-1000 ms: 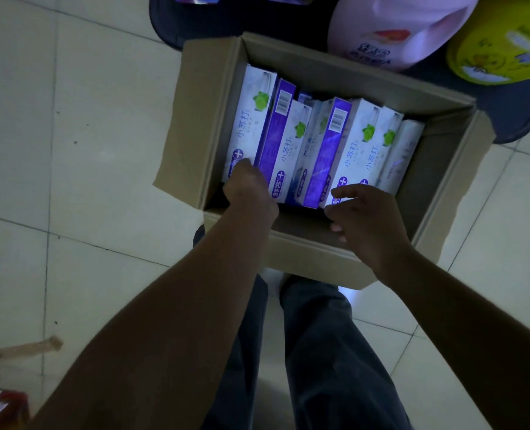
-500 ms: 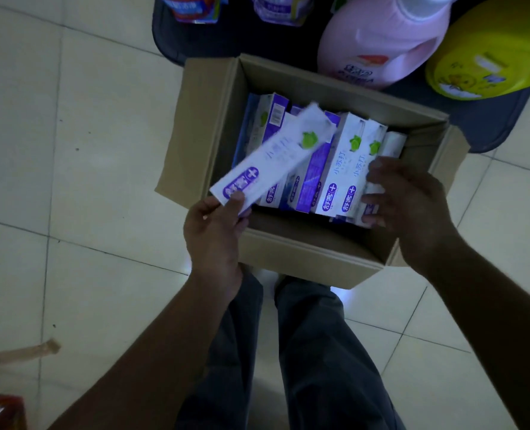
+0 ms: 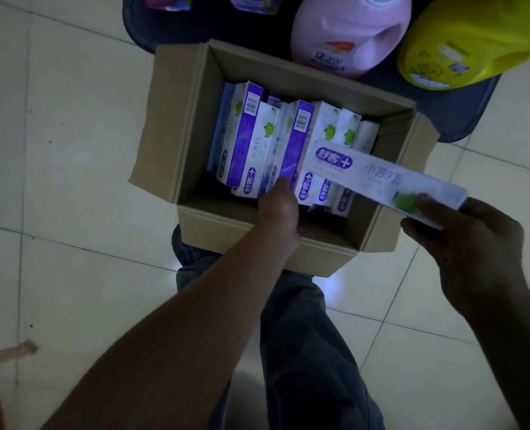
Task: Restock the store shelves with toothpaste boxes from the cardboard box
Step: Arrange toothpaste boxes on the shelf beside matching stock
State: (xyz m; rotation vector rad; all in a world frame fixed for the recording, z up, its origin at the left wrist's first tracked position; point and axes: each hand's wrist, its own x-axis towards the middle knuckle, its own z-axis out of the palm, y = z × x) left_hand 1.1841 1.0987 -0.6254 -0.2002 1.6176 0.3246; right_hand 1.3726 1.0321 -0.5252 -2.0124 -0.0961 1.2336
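one toothpaste box (image 3: 378,178) is out of the cardboard box (image 3: 177,125) and held in the air over its right edge, lying almost flat with the green leaf end by the right hand (image 3: 462,234). the grip of the right hand is closed on that end, thumb on top and fingers under it. the left hand (image 3: 279,209) reaches down into the cardboard box and touches the near ends of the toothpaste boxes (image 3: 248,141) in there. its fingers are hidden behind them, so i cannot tell if that grip is open or closed. those boxes stand on their sides in a row, leaning on each other. i count about nine, but some hide behind others, so it may be one more or one less. there is bare room at the near and far ends of the cardboard box. so i think the job is only partly done: one box is picked up, many wait inside, and no shelf can be seen here, so nothing shows as put away yet. the held box has to go to a shelf, then all the rest. the cardboard box sits on a pale tiled floor (image 3: 56,150), touching a dark mat (image 3: 462,119). on the mat stand one pink bottle (image 3: 350,35) and one yellow bottle (image 3: 462,41), close together. the person's two legs (image 3: 294,352) are just below the cardboard box.
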